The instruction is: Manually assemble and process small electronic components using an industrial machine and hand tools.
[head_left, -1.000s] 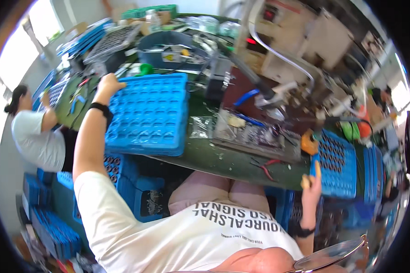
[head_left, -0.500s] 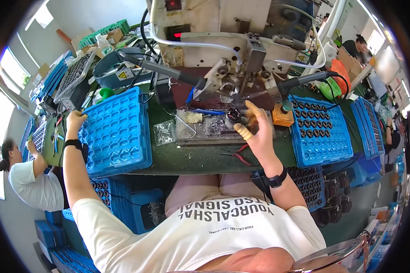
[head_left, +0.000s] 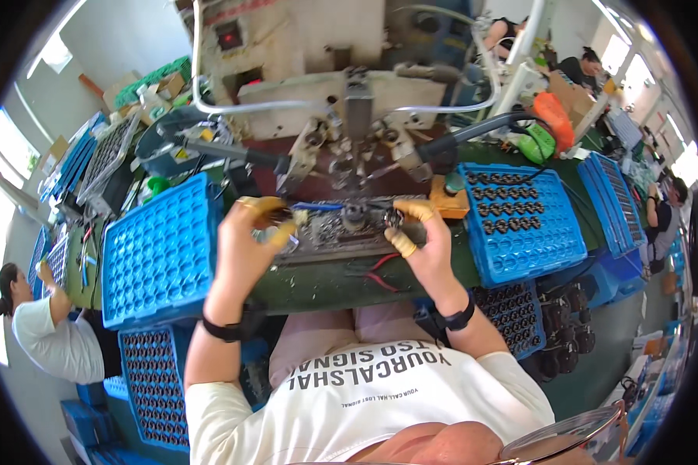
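My right hand [head_left: 426,242], with yellow finger covers, is closed on a small dark round part [head_left: 394,219], held just right of a short metal post [head_left: 355,217] on the machine's work plate. To the left of the post is my left hand [head_left: 244,239], its covered fingers curled toward the thumb. A small dark thing [head_left: 274,218] shows between them, too blurred to name. Above the post stands the machine's metal head [head_left: 357,105], flanked by two angled arms.
A blue tray [head_left: 159,248] of round pockets lies left. Another blue tray [head_left: 531,252], partly filled with dark parts, lies right. An orange block [head_left: 448,203] stands beside the work plate. Red-handled pliers [head_left: 381,273] lie at the front. A co-worker [head_left: 54,333] sits far left.
My left hand has left the left tray's edge and come over to the work plate. My right hand has taken the dark round part off the post. The view has shifted.
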